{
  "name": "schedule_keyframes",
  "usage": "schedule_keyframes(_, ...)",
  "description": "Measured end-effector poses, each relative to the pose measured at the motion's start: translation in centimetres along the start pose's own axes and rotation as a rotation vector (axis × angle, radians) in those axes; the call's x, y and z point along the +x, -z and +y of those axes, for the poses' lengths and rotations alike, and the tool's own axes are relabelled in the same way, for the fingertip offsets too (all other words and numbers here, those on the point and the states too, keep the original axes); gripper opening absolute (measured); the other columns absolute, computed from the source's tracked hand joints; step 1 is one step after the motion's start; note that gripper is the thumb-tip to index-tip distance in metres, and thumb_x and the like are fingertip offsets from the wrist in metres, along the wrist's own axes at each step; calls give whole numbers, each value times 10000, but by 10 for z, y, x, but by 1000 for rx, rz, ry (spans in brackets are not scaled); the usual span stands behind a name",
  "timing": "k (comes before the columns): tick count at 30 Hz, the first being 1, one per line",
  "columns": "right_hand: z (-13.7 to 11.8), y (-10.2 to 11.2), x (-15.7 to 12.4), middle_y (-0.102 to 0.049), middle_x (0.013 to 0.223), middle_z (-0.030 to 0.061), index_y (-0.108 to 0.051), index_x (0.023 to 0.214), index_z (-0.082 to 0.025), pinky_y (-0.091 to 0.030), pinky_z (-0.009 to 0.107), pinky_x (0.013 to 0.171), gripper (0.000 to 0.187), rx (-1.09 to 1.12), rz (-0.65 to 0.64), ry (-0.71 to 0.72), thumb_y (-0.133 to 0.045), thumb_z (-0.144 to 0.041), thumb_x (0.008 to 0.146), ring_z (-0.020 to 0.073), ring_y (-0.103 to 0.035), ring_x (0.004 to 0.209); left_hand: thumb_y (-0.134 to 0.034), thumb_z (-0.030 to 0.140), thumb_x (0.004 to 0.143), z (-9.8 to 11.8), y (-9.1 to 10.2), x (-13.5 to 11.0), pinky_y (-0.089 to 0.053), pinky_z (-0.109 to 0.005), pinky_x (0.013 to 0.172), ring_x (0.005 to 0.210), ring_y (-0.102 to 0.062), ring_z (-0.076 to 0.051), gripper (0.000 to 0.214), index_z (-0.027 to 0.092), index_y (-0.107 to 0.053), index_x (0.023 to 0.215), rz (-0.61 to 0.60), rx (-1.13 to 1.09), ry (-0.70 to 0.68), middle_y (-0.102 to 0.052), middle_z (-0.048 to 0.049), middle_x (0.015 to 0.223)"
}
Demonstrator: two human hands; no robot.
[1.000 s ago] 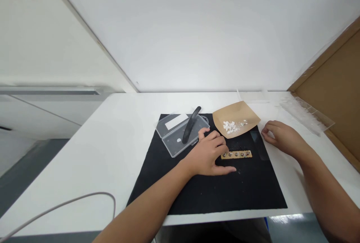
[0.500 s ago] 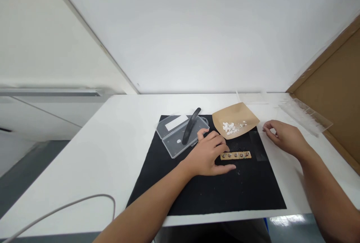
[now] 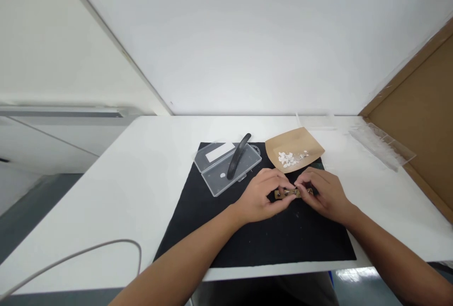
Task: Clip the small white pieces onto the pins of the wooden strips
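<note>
A narrow tan strip (image 3: 282, 194) with several small metal pieces along it lies on the black mat (image 3: 269, 244), partly covered by my fingers. From the left, my left hand (image 3: 267, 196) closes its thumb and fingers over the strip near its middle. My right hand (image 3: 323, 195) meets it there, thumb and forefinger pinched together above the strip's right part. Whatever is between the right fingertips is too small to make out. Just behind the hands, a brown paper sheet (image 3: 295, 141) holds a pile of small white discs (image 3: 288, 158).
Left of the hands lies an opened clear plastic case (image 3: 212, 184) with a black curved tool (image 3: 239, 156) across it. Clear plastic trays (image 3: 384, 148) stand at the right, beside a cardboard panel (image 3: 421, 103). A grey cable (image 3: 106, 242) curves over the white table (image 3: 116, 192) at front left.
My right hand has moved left from beside the mat to the strip and pinched its fingers. My left hand has drawn its spread fingers together over the strip.
</note>
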State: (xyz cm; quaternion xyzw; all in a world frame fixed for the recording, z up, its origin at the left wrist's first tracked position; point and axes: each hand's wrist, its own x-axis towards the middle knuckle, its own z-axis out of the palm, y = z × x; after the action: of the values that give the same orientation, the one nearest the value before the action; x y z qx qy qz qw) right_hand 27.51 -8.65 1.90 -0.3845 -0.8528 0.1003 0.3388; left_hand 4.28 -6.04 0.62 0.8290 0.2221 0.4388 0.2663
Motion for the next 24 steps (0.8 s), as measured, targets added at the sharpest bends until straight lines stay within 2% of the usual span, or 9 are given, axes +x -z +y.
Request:
schedule_keyframes(10,3,-4,-3,-709,865,7,-635,1031,-259,-469,316,676,34,12,-1,0,-619,-229,1036,173,-643,746,-678,218,1011,-4,0,0,-523,-318,798,829,-704,-154,70,195,-741,1033,11,-4,0,-770,-47,920)
schedule_keyframes(15,2,0,-3,-696,901,18,-651,1030,-260,-503,305,713,62,193,-63,-86,-598,-262,1060,170,-646,792,-691,200,998,-5,0,-1,-536,-324,812,840,-711,-165,55,188,-740,1019,28,-16,-19,-777,-55,921)
schedule_keyframes(20,4,4,-2,-718,997,35,-689,1082,-261,-549,322,818,98,396,-107,-118,-592,-256,1070,177,-678,912,-686,172,999,-5,-1,0,-547,-320,819,825,-719,-165,49,171,-735,1000,39,-62,-15,-792,-60,892)
schedule_keyframes(24,6,1,-4,-722,1021,22,-706,1093,-274,-536,282,725,76,436,-105,-181,-699,-285,1019,153,-665,846,-712,211,993,-4,-1,2,-565,-296,761,783,-713,-162,75,159,-755,961,68,-117,53,-780,-71,860)
